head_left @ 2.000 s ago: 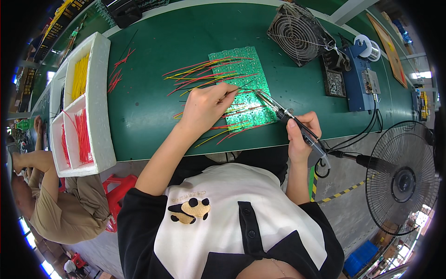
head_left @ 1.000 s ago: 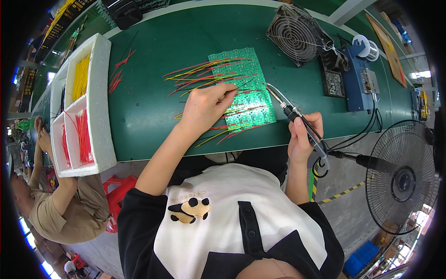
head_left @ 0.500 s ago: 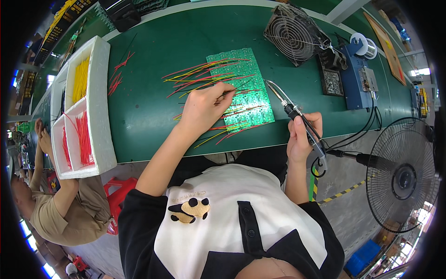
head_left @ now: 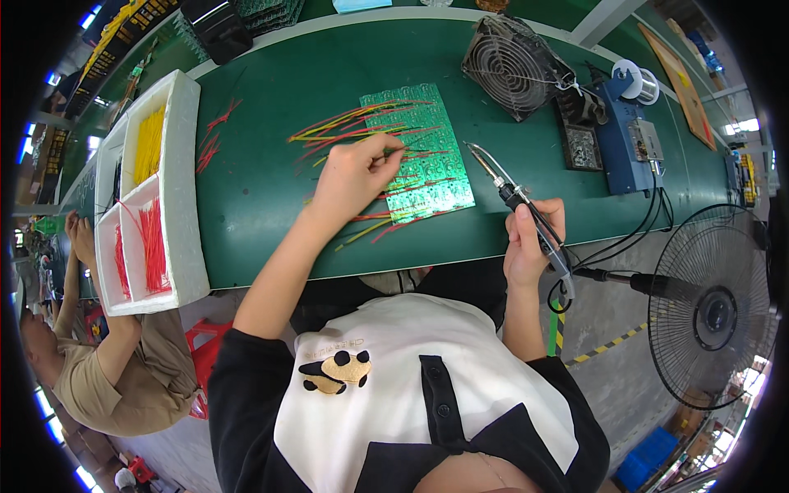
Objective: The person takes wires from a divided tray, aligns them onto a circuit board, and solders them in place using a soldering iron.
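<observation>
A green circuit board lies on the bench, with red and yellow wires standing off its left side in rows. Over the board's left part, my left hand is closed in a pinch on a thin wire, mostly hidden by the fingers. My right hand grips a soldering iron with a curved metal feed tube alongside its tip. That tip points up and left, just off the board's right edge, apart from it.
A white foam box holds yellow and red wires at left; loose red wires lie beside it. A small dusty fan, a blue solder feeder and a solder spool stand at right. Another person sits at left.
The circuit board has turned slightly and shifted a little up and left. My left hand has moved slightly left with it. The soldering iron has barely moved left.
</observation>
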The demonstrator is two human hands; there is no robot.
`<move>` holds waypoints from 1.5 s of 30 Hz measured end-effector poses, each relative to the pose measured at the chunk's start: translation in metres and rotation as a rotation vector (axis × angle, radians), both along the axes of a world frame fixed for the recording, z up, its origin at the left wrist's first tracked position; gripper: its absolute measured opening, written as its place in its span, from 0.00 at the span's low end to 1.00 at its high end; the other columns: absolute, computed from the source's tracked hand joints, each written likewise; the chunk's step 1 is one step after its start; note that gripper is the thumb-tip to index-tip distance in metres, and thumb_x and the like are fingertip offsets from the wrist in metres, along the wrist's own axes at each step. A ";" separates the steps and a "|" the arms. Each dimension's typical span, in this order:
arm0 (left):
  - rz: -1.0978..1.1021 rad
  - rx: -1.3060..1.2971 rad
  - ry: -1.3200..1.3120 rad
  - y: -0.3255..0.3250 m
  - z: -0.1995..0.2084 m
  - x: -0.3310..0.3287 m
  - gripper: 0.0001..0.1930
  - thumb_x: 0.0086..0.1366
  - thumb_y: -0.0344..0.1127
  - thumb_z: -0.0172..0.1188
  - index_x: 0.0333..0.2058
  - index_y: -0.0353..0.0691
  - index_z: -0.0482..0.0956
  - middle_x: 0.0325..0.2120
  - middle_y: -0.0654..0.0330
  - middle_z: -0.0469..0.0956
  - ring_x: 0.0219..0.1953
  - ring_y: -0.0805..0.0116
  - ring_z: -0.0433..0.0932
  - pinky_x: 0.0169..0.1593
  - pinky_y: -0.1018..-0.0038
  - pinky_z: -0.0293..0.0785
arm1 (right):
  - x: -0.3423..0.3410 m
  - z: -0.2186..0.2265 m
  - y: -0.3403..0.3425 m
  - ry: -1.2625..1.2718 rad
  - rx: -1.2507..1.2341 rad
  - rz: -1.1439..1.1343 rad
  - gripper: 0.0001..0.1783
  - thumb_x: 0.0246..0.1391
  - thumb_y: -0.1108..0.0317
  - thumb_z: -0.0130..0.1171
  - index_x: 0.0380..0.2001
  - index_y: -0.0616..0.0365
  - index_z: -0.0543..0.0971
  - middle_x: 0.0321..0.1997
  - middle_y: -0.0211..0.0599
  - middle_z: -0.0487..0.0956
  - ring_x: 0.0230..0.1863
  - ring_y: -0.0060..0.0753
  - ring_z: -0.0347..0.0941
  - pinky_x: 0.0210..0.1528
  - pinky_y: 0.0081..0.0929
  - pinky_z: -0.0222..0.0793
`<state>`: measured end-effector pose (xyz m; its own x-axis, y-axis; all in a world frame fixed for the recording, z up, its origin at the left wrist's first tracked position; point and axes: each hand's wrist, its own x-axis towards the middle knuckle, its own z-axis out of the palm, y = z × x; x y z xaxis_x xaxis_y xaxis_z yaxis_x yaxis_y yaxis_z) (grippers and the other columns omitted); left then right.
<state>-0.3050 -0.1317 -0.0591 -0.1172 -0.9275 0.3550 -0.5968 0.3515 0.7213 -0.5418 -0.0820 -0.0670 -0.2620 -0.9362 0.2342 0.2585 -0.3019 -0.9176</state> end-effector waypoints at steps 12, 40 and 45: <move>-0.150 -0.038 -0.048 -0.026 0.015 0.023 0.06 0.58 0.30 0.57 0.33 0.35 0.78 0.16 0.59 0.73 0.15 0.75 0.66 0.21 0.80 0.63 | 0.006 0.009 -0.003 0.106 0.090 -0.035 0.15 0.49 0.75 0.59 0.39 0.65 0.69 0.22 0.36 0.75 0.20 0.18 0.70 0.23 0.13 0.66; 0.034 -0.506 -0.087 0.011 0.014 0.020 0.06 0.48 0.24 0.61 0.27 0.40 0.79 0.14 0.62 0.73 0.12 0.71 0.69 0.17 0.77 0.63 | 0.011 0.009 0.006 0.201 0.074 -0.082 0.10 0.52 0.72 0.56 0.34 0.64 0.66 0.22 0.40 0.74 0.20 0.24 0.71 0.23 0.17 0.67; -0.107 -0.293 -0.107 0.010 -0.003 0.019 0.05 0.51 0.26 0.61 0.29 0.40 0.80 0.12 0.61 0.72 0.11 0.73 0.69 0.17 0.77 0.63 | 0.011 0.009 0.007 0.226 0.063 -0.073 0.09 0.53 0.73 0.55 0.34 0.64 0.66 0.22 0.41 0.76 0.19 0.24 0.73 0.25 0.18 0.69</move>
<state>-0.2856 -0.1212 -0.0624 -0.2598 -0.7679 0.5855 -0.6119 0.6000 0.5154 -0.5306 -0.0745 -0.0583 -0.2773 -0.9313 0.2362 0.0243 -0.2526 -0.9673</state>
